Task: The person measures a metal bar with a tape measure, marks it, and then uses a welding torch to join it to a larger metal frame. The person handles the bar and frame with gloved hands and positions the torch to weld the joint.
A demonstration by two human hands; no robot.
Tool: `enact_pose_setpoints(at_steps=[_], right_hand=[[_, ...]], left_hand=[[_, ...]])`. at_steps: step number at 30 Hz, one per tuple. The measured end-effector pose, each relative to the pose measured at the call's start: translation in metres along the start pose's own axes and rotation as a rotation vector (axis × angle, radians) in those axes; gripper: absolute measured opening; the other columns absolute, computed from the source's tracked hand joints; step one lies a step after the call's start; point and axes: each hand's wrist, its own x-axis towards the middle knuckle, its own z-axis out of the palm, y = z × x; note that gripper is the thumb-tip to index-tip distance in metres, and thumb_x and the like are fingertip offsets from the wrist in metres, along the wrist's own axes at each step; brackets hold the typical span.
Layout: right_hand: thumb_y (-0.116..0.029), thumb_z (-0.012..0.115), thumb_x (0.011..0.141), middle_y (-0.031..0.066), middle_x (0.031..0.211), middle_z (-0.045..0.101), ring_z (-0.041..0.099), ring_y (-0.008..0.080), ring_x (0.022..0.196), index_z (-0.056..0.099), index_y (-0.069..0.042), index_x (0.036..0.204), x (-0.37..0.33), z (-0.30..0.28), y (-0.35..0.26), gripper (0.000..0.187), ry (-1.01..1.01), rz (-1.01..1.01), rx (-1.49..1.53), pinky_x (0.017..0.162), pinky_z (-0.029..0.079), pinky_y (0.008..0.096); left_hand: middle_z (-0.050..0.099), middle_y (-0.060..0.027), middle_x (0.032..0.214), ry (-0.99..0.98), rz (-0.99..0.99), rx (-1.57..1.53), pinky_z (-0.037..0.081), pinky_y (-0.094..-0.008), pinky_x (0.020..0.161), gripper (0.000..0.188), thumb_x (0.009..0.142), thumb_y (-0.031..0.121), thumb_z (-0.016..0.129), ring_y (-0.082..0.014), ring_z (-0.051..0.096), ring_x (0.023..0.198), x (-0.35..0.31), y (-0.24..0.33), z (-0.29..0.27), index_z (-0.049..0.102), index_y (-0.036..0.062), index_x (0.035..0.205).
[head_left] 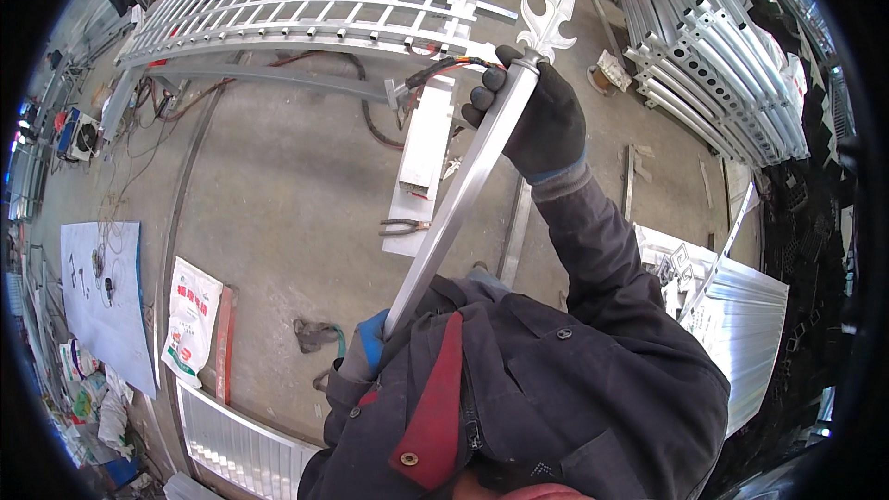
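A long silver square metal post (463, 187) slants from my waist up to the far right. It carries a pale spearhead finial (550, 22) with curled side barbs at its upper end. My right hand (546, 120), in a black glove, is wrapped round the post just below the finial. At the lower end my left hand (373, 341), in a blue and grey glove, closes on the post close to my jacket; its fingers are mostly hidden. Beyond the post, pliers (405, 225) lie on a white board.
A bench with a silver barred railing panel (306, 0) stands at the far left, with cables (366, 106) hanging beneath. Stacked metal frames (713, 69) rise at the far right. A white printed bag (192, 319) lies left; metal sheeting (750, 333) sits at my right.
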Motion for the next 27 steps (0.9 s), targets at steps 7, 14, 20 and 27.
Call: enact_pose_setpoints(at_steps=[7, 14, 20, 27], right_hand=[[-0.04, 0.045, 0.111, 0.014, 0.114, 0.07, 0.07, 0.0313, 0.106, 0.057, -0.007, 0.14, -0.002, 0.001, 0.003, 0.045, 0.037, -0.027, -0.019, 0.101, 0.054, 0.0499], [-0.041, 0.045, 0.111, 0.0127, 0.116, 0.069, 0.069, 0.0306, 0.108, 0.054, -0.007, 0.142, 0.002, -0.002, 0.005, 0.047, 0.02, -0.023, -0.095, 0.1, 0.055, 0.0476], [-0.046, 0.044, 0.111, 0.0126, 0.12, 0.069, 0.071, 0.0268, 0.107, 0.05, -0.004, 0.148, -0.003, 0.007, 0.005, 0.056, 0.271, -0.062, -0.542, 0.097, 0.058, 0.0424], [-0.043, 0.044, 0.111, 0.0155, 0.121, 0.071, 0.073, 0.0279, 0.107, 0.05, -0.001, 0.146, -0.004, 0.004, -0.003, 0.055, 0.302, -0.028, -0.597, 0.095, 0.059, 0.0402]], left_hand=[[0.076, -0.0154, 0.107, -0.032, -0.034, 0.002, 0.056, -0.0369, 0.086, 0.046, 0.096, 0.031, 0.073, -0.0158, 0.068, 0.1, 0.0, -0.001, -0.002, 0.066, -0.0033, 0.126], [0.073, -0.016, 0.123, -0.145, -0.11, -0.055, 0.054, -0.036, 0.097, 0.05, 0.099, 0.025, 0.069, -0.0194, 0.067, 0.112, 0.001, -0.003, -0.007, 0.062, -0.0042, 0.138], [0.072, -0.0153, 0.125, -0.182, -0.113, -0.131, 0.052, -0.0359, 0.1, 0.049, 0.099, 0.023, 0.068, -0.0192, 0.066, 0.115, 0.004, -0.009, -0.007, 0.061, -0.0039, 0.139], [0.072, -0.0144, 0.125, -0.164, -0.131, -0.12, 0.052, -0.0357, 0.099, 0.05, 0.099, 0.026, 0.068, -0.0183, 0.065, 0.114, 0.001, -0.002, -0.004, 0.061, -0.0051, 0.138]])
